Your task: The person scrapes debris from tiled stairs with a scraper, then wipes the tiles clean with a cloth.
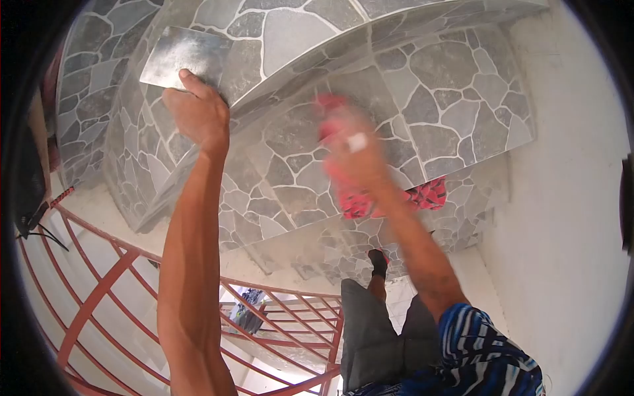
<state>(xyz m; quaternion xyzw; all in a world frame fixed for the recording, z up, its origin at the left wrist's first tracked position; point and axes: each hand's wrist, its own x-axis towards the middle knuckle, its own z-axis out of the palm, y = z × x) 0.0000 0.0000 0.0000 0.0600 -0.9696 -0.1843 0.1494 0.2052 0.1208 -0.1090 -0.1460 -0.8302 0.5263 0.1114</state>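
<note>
At the upper left, my left hand (198,112) is closed on the near edge of a shiny, flat, silvery plate (178,56), its thumb lying on top. The plate is over the upper stone-patterned step; whether it touches the surface cannot be told. Further right, my right hand (356,155) is smeared by motion above the lower step (277,155). Gathered in it is a red-pink cloth with a dark pattern (356,201), part of which hangs past the step's front edge. Something small and white (356,142) shows at the right hand, too blurred to name.
Curved stone-patterned steps (297,39) climb away from me. A red-brown metal railing (99,290) runs along the lower left, and a pale wall (561,198) stands on the right. My foot in a dark sock (378,263) is below, near the lower stairs.
</note>
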